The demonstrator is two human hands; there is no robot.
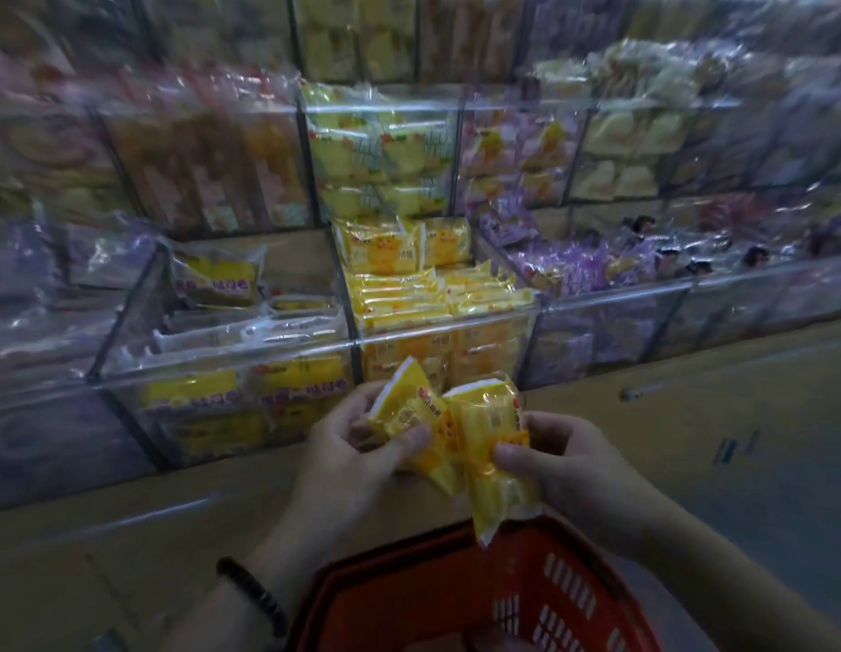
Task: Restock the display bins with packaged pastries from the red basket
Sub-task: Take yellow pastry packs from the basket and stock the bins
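Left grip (pixel 357 444) is curled round 1 yellow pastry packet (pixel 402 409), thumb across its face. Right grip (pixel 564 458) pinches a 2nd packet (pixel 491 444), its tail hanging over the red basket (pixel 550 600). The 2 packets touch at the middle, above the basket and just in front of the middle bin (pixel 449 336). That bin holds rows of matching yellow packs (pixel 409 294) close to the rim. Risks: the film looks slick, so the right pinch may let its packet drop. The bin is near full, so extra packs could slide over the front wall. The left bin (pixel 221 369) holds different yellow packs, so a mix-up is possible. Labels are too blurred to read.
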